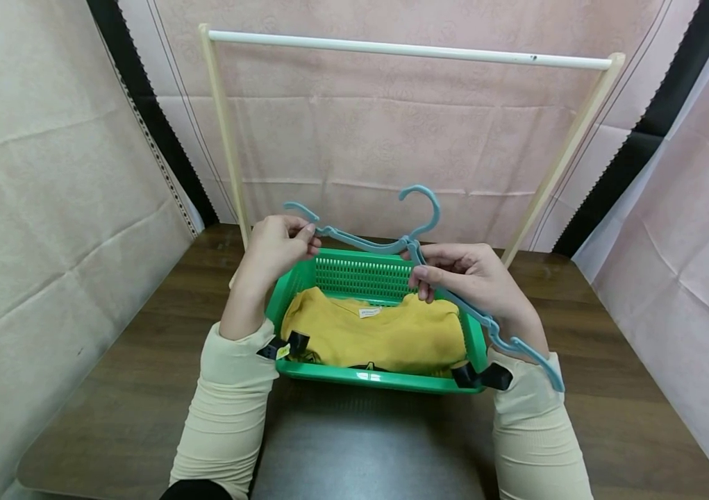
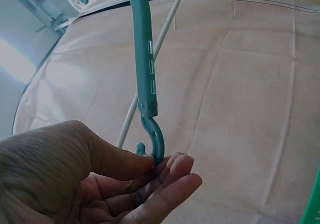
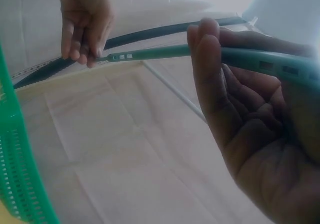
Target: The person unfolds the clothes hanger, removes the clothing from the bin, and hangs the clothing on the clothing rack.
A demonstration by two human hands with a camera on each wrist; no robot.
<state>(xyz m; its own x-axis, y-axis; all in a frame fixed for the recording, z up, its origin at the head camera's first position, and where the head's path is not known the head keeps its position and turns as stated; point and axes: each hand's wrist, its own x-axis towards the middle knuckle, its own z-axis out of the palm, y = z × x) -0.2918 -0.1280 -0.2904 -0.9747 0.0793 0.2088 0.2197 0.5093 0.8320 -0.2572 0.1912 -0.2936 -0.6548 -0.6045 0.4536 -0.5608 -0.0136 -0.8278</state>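
A blue plastic clothes hanger (image 1: 363, 242) is held up above a green basket, its hook pointing upward. My left hand (image 1: 276, 246) pinches the hanger's left end between thumb and fingers; the left wrist view shows this pinch at the notched tip of the hanger (image 2: 145, 63). My right hand (image 1: 473, 274) grips the right arm of the hanger just beside the hook, with that arm sloping down past the wrist. In the right wrist view the hanger (image 3: 160, 52) runs from the right hand to the left. Beneath lies a folded yellow garment (image 1: 373, 333) with a white neck label.
The green basket (image 1: 360, 377) stands on a dark wooden table (image 1: 117, 375). Behind it rises a rack with a white rail (image 1: 404, 48) and cream uprights (image 1: 223, 125). Pale cloth walls (image 1: 67, 173) enclose the sides and back. Black straps hang at both sleeves.
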